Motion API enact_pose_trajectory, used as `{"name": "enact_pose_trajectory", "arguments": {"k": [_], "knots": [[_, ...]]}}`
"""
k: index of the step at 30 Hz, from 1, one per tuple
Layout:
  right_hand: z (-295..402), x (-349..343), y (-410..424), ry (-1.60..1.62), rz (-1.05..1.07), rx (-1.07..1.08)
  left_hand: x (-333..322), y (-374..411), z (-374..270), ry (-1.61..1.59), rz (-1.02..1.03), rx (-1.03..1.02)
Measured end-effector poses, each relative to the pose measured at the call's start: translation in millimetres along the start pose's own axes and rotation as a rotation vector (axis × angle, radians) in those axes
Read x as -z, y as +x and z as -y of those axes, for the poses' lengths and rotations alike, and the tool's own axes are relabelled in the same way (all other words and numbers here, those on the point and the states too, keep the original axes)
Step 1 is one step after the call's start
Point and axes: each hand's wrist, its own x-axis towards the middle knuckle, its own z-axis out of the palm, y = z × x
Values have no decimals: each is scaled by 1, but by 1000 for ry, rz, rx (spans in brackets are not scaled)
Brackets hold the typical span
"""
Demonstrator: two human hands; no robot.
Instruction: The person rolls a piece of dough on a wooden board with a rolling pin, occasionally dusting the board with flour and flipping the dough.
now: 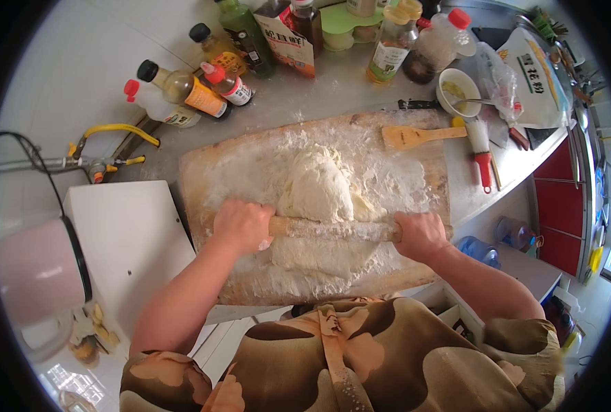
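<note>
A floured wooden rolling pin (333,229) lies crosswise over a large mass of pale dough (318,183). My left hand (243,225) is closed around the pin's left end, and my right hand (422,234) grips its right end. Beyond the pin the dough rises in a thick lump. On the near side it spreads out as a flatter sheet (321,257). Underneath is a wooden board (223,154), dusted with loose flour. Part of the dough is hidden beneath the pin.
A wooden spatula (413,137) rests on the board's far right. Beside the board lie a red-handled brush (482,159), a black-handled utensil (417,104) and a white bowl (460,91) holding a spoon. Several bottles (198,94) line the back. A white cabinet (125,247) stands at left.
</note>
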Motion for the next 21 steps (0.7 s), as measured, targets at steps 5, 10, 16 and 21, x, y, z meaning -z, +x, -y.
{"name": "enact_pose_trajectory", "arguments": {"k": [5,10,16,21], "knots": [[2,-8,2,37,-84,4,-21,9,12,35,-142,-18],[4,-8,7,-25,-213,-25,-13,9,9,26,-243,15],[30,55,-28,-141,-308,9,8,-27,1,6,-326,62],[22,76,-8,-186,-343,5,32,-11,8,-27,-312,80]]}}
